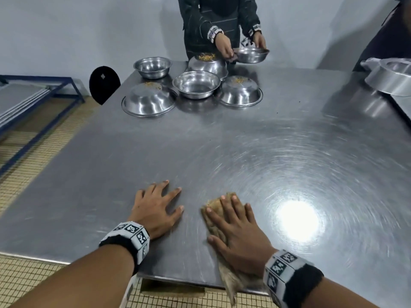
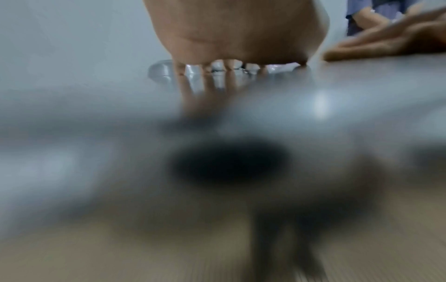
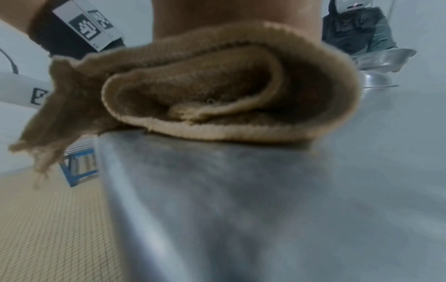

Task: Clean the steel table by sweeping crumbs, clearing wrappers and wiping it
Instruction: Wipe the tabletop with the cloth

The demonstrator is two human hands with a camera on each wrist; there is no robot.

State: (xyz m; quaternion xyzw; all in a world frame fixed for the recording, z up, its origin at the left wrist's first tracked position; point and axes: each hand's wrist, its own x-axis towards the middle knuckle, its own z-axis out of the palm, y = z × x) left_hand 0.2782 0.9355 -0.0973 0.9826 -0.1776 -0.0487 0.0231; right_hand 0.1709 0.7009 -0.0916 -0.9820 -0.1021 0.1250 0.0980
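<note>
From the head view, the right hand (image 1: 235, 236) lies flat, fingers straight, pressing a brown cloth (image 1: 216, 207) onto the steel surface (image 1: 200, 141) near its front edge, with one end of the cloth hanging over that edge. The left hand (image 1: 155, 210) rests spread and empty just beside it. Steel bowls (image 1: 195, 84) stand well apart at the far end.

The left wrist view is mostly blurred; splayed fingers (image 2: 207, 76) touch the steel.

The right wrist view shows the cloth (image 3: 217, 91) folded, thick and frayed. It looks soft and light, so it probably bunches easily; a broad, flat palm over the fold should control it best.
</note>
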